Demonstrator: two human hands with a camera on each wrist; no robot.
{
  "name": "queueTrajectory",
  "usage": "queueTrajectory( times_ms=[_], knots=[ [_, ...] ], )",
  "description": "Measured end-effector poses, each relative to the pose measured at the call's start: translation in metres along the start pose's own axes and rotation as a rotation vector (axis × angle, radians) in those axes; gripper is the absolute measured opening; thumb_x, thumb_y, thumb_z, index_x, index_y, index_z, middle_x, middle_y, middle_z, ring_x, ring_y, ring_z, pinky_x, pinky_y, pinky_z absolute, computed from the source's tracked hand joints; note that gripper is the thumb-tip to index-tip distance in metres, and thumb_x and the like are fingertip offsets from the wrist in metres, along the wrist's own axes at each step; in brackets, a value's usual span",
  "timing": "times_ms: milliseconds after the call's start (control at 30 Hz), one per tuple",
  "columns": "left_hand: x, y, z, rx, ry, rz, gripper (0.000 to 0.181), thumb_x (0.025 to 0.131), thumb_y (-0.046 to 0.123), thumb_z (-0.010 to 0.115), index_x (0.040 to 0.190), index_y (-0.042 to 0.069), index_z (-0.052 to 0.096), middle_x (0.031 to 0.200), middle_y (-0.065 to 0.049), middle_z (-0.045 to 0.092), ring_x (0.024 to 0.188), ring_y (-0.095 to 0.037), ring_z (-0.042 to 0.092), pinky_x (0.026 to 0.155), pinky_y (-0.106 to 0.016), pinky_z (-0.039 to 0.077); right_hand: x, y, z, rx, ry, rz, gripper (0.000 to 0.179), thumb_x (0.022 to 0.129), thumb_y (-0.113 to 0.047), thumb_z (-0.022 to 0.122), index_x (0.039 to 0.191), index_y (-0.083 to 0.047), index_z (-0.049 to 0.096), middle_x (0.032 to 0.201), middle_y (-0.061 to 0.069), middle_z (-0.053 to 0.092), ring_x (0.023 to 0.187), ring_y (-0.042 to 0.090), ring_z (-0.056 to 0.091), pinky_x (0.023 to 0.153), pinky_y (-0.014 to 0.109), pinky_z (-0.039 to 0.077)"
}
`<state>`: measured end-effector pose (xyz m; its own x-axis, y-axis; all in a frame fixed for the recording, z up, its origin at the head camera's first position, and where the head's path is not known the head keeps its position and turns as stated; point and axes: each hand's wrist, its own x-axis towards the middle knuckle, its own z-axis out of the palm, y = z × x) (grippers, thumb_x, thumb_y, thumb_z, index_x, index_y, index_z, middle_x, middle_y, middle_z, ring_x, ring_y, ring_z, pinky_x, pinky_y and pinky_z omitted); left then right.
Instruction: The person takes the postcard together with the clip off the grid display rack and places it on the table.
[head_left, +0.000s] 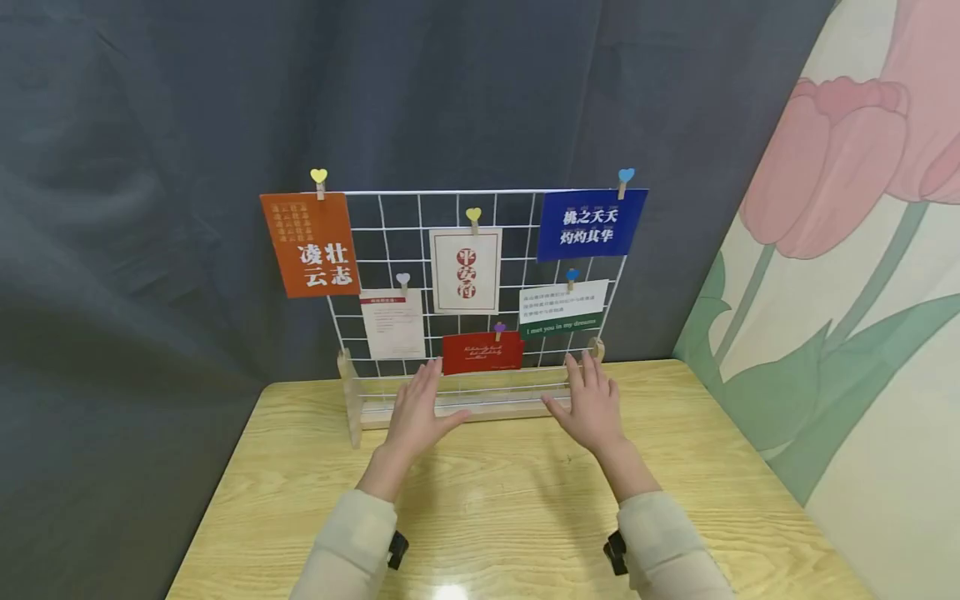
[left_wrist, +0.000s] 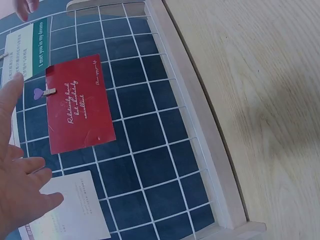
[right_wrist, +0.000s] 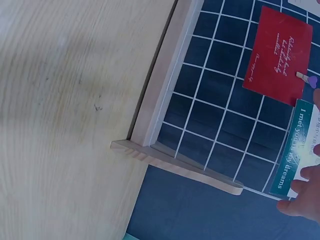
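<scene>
A white wire grid (head_left: pixel 401 210) stands upright in a wooden base (head_left: pixel 487 410) on the table. My left hand (head_left: pixel 416 412) is held out before its lower left, fingers straight and thumb spread. My right hand (head_left: pixel 592 404) mirrors it at the lower right. Both look free of any object; contact with the grid cannot be told. Heart-topped clothespins hold several cards: orange (head_left: pixel 311 246), blue (head_left: pixel 592 225), white with red characters (head_left: pixel 466 271), white with small text (head_left: pixel 393 325), red (left_wrist: pixel 80 105) and green-and-white (right_wrist: pixel 295 150). A purple-heart clothespin (left_wrist: pixel 44 93) grips the red card.
The wooden table (head_left: pixel 480 500) spreads in front of the grid. Behind hangs a dark curtain (head_left: pixel 450 92). A wall with painted tulips (head_left: pixel 832 167) rises on the right. A small black device (head_left: pixel 397 550) sits at the left sleeve, another (head_left: pixel 615 552) at the right.
</scene>
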<state>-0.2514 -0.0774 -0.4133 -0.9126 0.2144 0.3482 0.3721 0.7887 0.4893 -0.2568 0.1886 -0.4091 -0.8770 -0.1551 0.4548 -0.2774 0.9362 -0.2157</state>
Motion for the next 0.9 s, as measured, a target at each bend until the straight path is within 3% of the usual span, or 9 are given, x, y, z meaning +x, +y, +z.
queueTrajectory(
  times_ms=[300, 467, 733, 900],
  knots=[
    [0.007, 0.008, -0.004, -0.091, -0.008, -0.005, 0.092, 0.071, 0.055, 0.059, 0.138, 0.008, 0.016, 0.14, -0.008, 0.018, 0.126, -0.024, 0.017, 0.1, -0.045, 0.011, 0.008, 0.006, -0.009, 0.06, 0.162, -0.08, 0.065, 0.074, -0.031, 0.065, 0.123, 0.003, 0.039, 0.126, 0.024, 0.034, 0.111, 0.04, 0.034, 0.085, 0.056, 0.029],
    [0.012, 0.013, -0.006, -0.137, 0.008, 0.019, 0.088, 0.073, 0.047, 0.063, 0.137, 0.006, 0.018, 0.139, -0.012, 0.022, 0.125, -0.026, 0.02, 0.101, -0.044, 0.01, 0.014, 0.01, -0.014, 0.073, 0.241, -0.135, 0.063, 0.072, -0.03, 0.066, 0.12, 0.004, 0.043, 0.122, 0.025, 0.039, 0.106, 0.04, 0.039, 0.081, 0.057, 0.033],
    [0.017, 0.02, -0.005, -0.228, 0.007, 0.003, 0.089, 0.071, 0.05, 0.062, 0.137, 0.009, 0.02, 0.138, -0.01, 0.025, 0.123, -0.026, 0.024, 0.097, -0.042, 0.023, 0.015, 0.012, -0.024, 0.112, 0.21, -0.089, 0.064, 0.073, -0.03, 0.065, 0.122, 0.003, 0.041, 0.124, 0.023, 0.038, 0.108, 0.039, 0.037, 0.081, 0.058, 0.032],
    [0.019, 0.023, -0.003, -0.307, -0.015, -0.018, 0.089, 0.071, 0.044, 0.066, 0.138, 0.012, 0.017, 0.139, -0.008, 0.022, 0.124, -0.024, 0.022, 0.098, -0.04, 0.023, 0.015, 0.013, -0.031, 0.148, 0.194, -0.063, 0.065, 0.073, -0.03, 0.065, 0.123, 0.003, 0.039, 0.125, 0.023, 0.037, 0.109, 0.04, 0.036, 0.081, 0.059, 0.031]
  ],
)
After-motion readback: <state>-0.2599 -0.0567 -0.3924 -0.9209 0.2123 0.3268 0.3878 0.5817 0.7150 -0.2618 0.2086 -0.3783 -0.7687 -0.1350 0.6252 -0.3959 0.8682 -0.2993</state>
